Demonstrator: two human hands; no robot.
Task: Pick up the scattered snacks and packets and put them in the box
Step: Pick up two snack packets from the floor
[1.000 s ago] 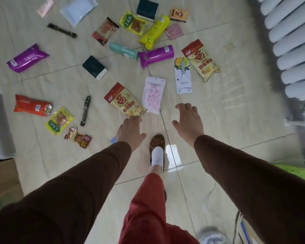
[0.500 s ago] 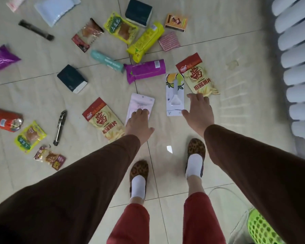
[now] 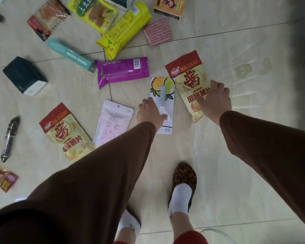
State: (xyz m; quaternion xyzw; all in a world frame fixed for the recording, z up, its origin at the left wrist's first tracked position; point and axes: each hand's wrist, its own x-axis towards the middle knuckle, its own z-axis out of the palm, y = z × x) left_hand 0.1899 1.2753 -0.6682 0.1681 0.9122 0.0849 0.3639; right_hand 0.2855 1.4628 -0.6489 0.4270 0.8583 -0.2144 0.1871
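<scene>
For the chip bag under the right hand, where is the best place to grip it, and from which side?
Probably the near bottom edge of the chip bag, coming from above. The bag lies flat on the floor tiles, its red top pointing away, and the right hand is already over its lower half, so pinching that sealed edge seems easiest.

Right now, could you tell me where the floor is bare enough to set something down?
Bare tile lies right of the chip bag under the right hand, and around the leopard slipper. The top left, near the purple packet, is crowded.
</scene>
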